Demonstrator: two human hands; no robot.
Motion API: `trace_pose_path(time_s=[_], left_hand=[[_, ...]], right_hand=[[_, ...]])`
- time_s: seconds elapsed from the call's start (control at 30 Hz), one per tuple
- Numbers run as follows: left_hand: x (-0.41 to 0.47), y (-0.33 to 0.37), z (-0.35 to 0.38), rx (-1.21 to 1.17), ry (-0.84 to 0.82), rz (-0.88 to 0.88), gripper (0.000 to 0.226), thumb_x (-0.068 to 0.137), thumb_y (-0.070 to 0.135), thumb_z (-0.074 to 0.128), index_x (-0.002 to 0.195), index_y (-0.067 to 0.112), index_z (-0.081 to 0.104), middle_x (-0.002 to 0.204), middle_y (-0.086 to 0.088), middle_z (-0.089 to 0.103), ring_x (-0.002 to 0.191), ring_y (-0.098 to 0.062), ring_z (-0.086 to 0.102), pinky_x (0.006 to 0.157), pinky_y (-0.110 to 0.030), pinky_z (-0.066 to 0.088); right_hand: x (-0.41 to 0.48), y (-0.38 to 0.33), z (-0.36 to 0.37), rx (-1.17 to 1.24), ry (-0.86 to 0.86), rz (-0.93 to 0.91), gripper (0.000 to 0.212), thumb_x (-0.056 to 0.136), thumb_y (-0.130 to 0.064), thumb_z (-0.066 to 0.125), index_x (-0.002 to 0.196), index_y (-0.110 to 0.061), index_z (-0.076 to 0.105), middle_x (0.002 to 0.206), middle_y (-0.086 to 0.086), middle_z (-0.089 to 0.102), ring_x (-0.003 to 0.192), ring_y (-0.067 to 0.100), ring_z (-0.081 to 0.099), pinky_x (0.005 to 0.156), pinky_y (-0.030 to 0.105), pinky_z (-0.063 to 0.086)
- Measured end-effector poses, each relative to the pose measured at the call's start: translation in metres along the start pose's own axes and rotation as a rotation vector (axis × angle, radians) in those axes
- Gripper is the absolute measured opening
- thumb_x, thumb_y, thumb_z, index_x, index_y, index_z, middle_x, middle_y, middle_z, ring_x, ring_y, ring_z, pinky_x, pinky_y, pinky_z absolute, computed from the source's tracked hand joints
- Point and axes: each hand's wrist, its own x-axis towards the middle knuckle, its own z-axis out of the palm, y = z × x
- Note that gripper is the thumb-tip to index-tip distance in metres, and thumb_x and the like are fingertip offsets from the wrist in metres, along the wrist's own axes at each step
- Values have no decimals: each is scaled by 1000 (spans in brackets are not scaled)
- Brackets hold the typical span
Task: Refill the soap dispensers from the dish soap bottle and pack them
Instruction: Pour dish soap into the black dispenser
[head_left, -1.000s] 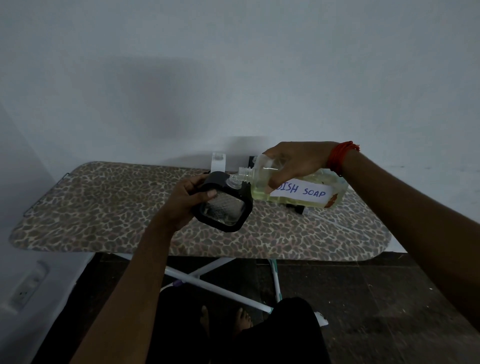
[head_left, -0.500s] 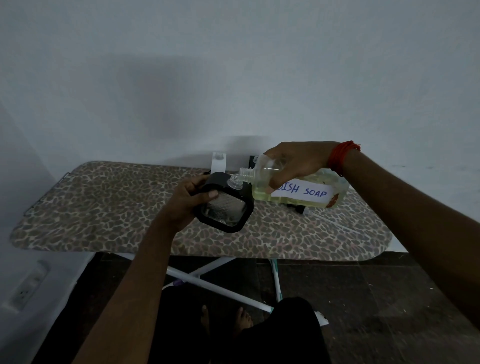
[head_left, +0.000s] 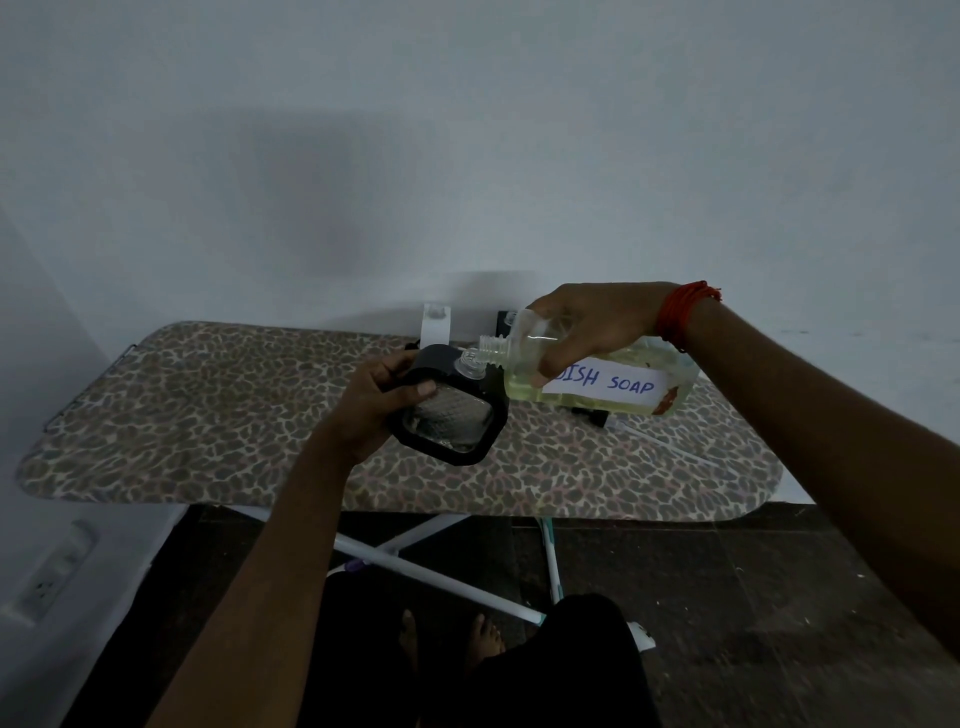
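Head view: the left hand (head_left: 382, 402) grips the black-framed dispenser (head_left: 451, 423) above the ironing board (head_left: 208, 405); the right hand (head_left: 589, 325) curls round the tilted soap bottle (head_left: 618, 387), mouth to mouth. Both seem light, slippery plastic, best held by their sides.

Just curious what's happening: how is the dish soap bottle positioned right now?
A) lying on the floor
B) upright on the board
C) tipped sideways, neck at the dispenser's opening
C: the right hand holds the dish soap bottle tipped sideways, its neck at the opening of the black dispenser in the left hand.
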Motion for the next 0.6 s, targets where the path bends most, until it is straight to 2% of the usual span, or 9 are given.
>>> trace_pose_path(time_s=[0.1, 0.2, 0.27, 0.43, 0.5, 0.6], left_hand=[[-1, -1, 0, 2, 2, 5, 76, 62, 33, 90, 122, -2, 59, 107, -12, 70, 101, -28, 66, 82, -34, 55], [-1, -1, 0, -1, 2, 2, 78, 63, 32, 90, 123, -3, 58, 108, -13, 70, 101, -29, 66, 82, -35, 55], [-1, 0, 1, -5, 5, -4, 75, 62, 32, 91, 123, -1, 60, 109, -13, 70, 102, -29, 66, 83, -35, 55], [-2, 1, 1, -3, 4, -4, 67, 61, 34, 91, 117, 8, 66, 108, -12, 70, 102, -28, 66, 84, -34, 55], [-2, 1, 2, 5, 6, -3, 68, 61, 34, 91, 118, 7, 66, 108, -12, 70, 102, -28, 66, 83, -34, 55], [-3, 2, 3, 1, 3, -3, 62, 61, 35, 91, 114, 12, 70, 106, -10, 72, 100, -26, 67, 82, -33, 55]], right_hand=[[-1, -2, 0, 2, -12, -2, 38, 71, -47, 81, 102, -29, 71, 100, 5, 73, 92, 27, 69, 87, 49, 54], [1, 0, 0, -3, -6, 8, 52, 61, -61, 76, 101, -29, 70, 100, 11, 72, 92, 32, 67, 86, 53, 53], [2, 1, 0, -2, -3, 5, 54, 61, -63, 76, 102, -29, 70, 100, 13, 71, 91, 34, 67, 85, 53, 54], [0, 1, -1, 21, -8, -8, 27, 77, -40, 82, 100, -29, 70, 95, 9, 70, 74, 18, 63, 71, 36, 49], [1, 3, -1, 16, 3, 3, 32, 77, -41, 82, 102, -26, 71, 96, 8, 71, 80, 23, 65, 73, 34, 50], [1, 1, -1, 8, 2, 6, 48, 66, -55, 78, 103, -25, 70, 97, 9, 72, 88, 29, 68, 76, 39, 53]])
